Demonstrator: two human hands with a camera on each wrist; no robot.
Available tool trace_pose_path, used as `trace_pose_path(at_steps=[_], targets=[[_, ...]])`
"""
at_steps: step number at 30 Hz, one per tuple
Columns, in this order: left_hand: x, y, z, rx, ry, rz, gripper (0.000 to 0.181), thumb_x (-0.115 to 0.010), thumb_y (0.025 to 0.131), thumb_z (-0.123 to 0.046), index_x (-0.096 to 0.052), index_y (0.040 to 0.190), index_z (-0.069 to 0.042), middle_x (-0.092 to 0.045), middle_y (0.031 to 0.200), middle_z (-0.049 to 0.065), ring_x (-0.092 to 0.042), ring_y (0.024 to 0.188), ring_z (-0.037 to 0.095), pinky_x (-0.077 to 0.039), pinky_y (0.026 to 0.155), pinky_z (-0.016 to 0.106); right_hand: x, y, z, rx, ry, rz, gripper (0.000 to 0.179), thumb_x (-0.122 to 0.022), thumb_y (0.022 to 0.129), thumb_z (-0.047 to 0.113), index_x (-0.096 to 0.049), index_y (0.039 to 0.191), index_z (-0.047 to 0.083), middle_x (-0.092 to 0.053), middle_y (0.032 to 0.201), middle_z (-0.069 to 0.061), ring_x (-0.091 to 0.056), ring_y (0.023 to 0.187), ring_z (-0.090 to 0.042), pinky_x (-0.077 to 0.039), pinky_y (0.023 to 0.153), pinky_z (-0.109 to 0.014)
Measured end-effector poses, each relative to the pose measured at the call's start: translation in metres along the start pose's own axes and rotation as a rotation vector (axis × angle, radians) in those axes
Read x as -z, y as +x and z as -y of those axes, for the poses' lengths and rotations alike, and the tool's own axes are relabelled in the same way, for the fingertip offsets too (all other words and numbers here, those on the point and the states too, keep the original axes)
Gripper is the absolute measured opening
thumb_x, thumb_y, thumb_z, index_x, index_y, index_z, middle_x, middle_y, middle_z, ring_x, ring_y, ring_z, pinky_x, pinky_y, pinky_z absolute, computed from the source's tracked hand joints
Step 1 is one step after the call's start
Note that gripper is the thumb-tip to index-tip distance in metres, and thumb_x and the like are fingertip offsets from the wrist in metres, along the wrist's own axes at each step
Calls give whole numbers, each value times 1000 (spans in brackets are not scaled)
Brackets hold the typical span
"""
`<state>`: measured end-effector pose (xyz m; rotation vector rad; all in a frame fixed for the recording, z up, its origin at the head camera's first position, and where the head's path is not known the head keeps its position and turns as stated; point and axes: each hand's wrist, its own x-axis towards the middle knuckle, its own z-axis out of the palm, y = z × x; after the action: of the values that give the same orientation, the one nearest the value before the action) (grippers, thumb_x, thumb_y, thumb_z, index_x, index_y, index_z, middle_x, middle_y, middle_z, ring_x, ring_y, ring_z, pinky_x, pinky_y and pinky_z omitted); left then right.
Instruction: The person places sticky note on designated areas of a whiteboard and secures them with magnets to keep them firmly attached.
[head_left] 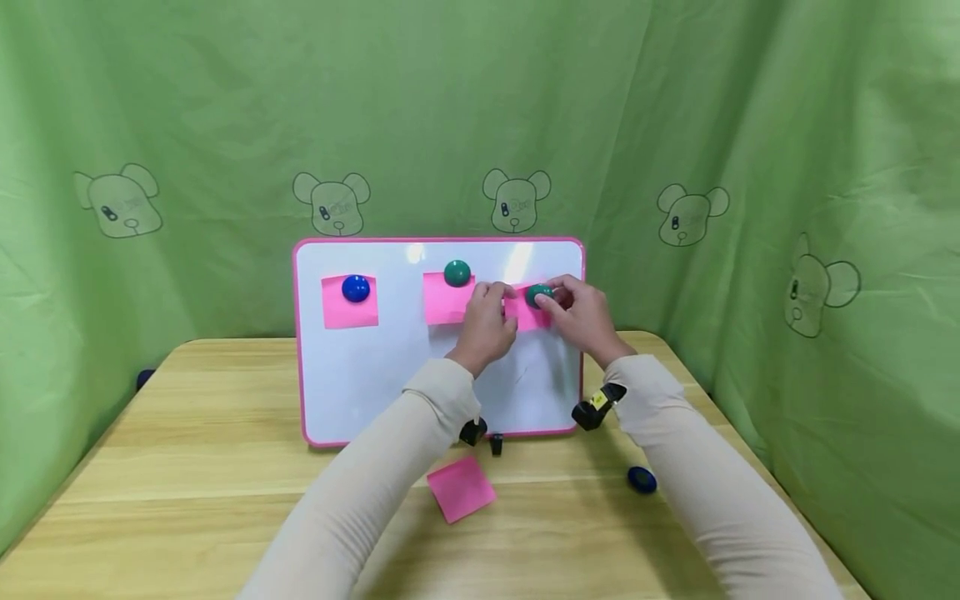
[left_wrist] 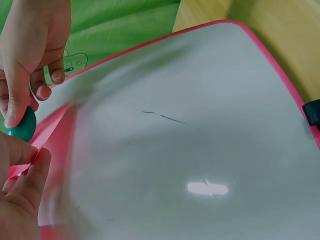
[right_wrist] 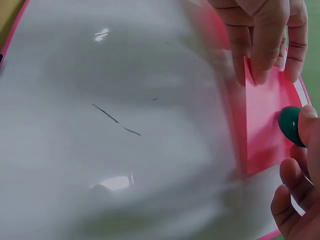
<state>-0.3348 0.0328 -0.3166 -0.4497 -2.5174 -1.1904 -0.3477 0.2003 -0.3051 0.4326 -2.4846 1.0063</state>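
Note:
A whiteboard (head_left: 390,383) with a pink frame stands upright on the table. At its upper right my left hand (head_left: 486,329) pinches the left side of a pink sticky note (right_wrist: 262,120) between thumb and fingers. The note's lower edge stands off the board in the right wrist view. My right hand (head_left: 587,318) grips a round green magnet (right_wrist: 289,125), thumb on it, over that same note. Beside the left hand, a second green magnet (head_left: 457,272) sits on another pink note (head_left: 444,304). Farther left, a blue magnet (head_left: 356,288) lies over a third note (head_left: 337,314).
A loose pink sticky note (head_left: 461,490) lies on the wooden table (head_left: 187,467) in front of the board. Near the right forearm rests a dark blue magnet (head_left: 642,479). A green curtain (head_left: 420,108) with bear drawings surrounds the table.

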Motion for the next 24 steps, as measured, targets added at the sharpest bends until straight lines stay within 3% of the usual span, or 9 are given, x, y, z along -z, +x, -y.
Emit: trace_pose_path(at_steps=[5,10,15,24], targets=[[2,2,-1,-24,45,8,41,-66,90,-7,-54,130,-6,-50,119,8,-51,97,17,-50,85,23,-1,4,1,0,-4,-10,26,-64,94,19,-65,115,2,-66,92,-17,-58,81,-27,-49,66,-35],[2,4,-4,-19,73,31,51,-66,90,-6,-50,138,-7,-51,131,7,-50,114,19,-46,96,25,-3,10,1,-22,16,-42,27,-64,95,19,-63,115,1,-65,92,-17,-59,83,-28,-49,68,-36],[-1,7,-5,4,91,43,55,-66,90,-5,-46,142,-7,-49,136,7,-46,125,20,-41,103,26,-4,16,1,-32,14,-82,29,-66,94,20,-62,112,-1,-66,92,-18,-61,85,-29,-50,72,-38],[-4,10,-6,69,92,38,57,-67,89,-6,-46,142,-8,-47,137,8,-45,127,20,-40,104,27,-9,23,2,-43,7,-108,29,-64,95,25,-63,110,0,-66,88,-16,-60,81,-27,-49,69,-36]])
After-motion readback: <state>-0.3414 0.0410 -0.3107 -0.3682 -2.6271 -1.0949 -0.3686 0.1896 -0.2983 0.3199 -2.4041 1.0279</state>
